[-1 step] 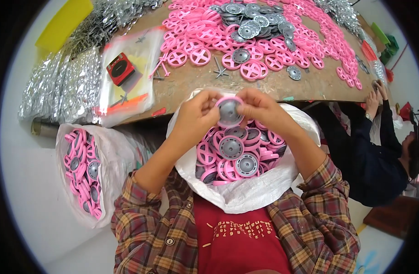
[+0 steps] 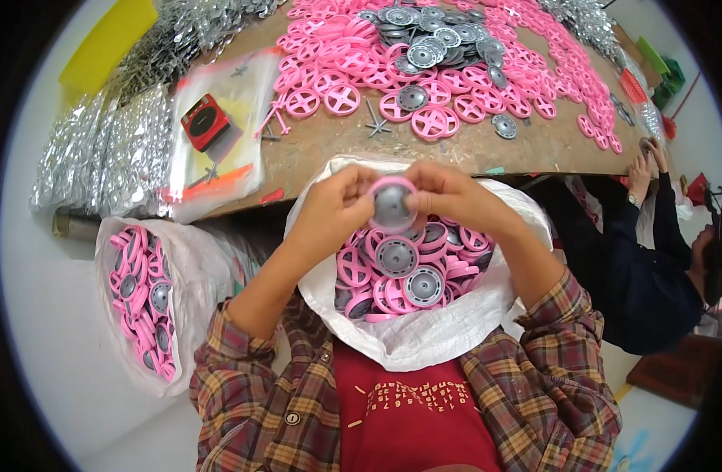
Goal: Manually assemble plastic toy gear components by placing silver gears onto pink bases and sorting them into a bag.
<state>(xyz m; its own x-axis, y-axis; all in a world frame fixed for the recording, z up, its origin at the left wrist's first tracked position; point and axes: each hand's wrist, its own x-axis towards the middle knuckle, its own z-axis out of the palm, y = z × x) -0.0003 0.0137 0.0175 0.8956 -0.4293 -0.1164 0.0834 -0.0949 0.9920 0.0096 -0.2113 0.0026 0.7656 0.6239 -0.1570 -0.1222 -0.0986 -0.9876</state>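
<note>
Both my hands hold one small toy wheel (image 2: 393,206), a grey disc set in a pink ring, above the mouth of a white woven sack (image 2: 404,346). My left hand (image 2: 341,206) grips the wheel's left rim between thumb and curled fingers. On the other side, my right hand (image 2: 447,193) presses its thumb against the grey disc with the fingers behind the ring. Below them, the sack is filled with pink and grey wheels (image 2: 424,285), some lying grey face up, others showing pink spokes.
A heap of pink rings (image 2: 329,59) and a pile of grey discs (image 2: 435,39) cover the table (image 2: 321,141). A red device (image 2: 206,123) lies on clear plastic bags at left. Another sack (image 2: 184,259) of wheels stands left. At right, a co-worker's hands (image 2: 642,173) hold something grey.
My hands and the wheel have shifted slightly, with the wheel a little lower and tipped. Both hands keep their hold on it.
</note>
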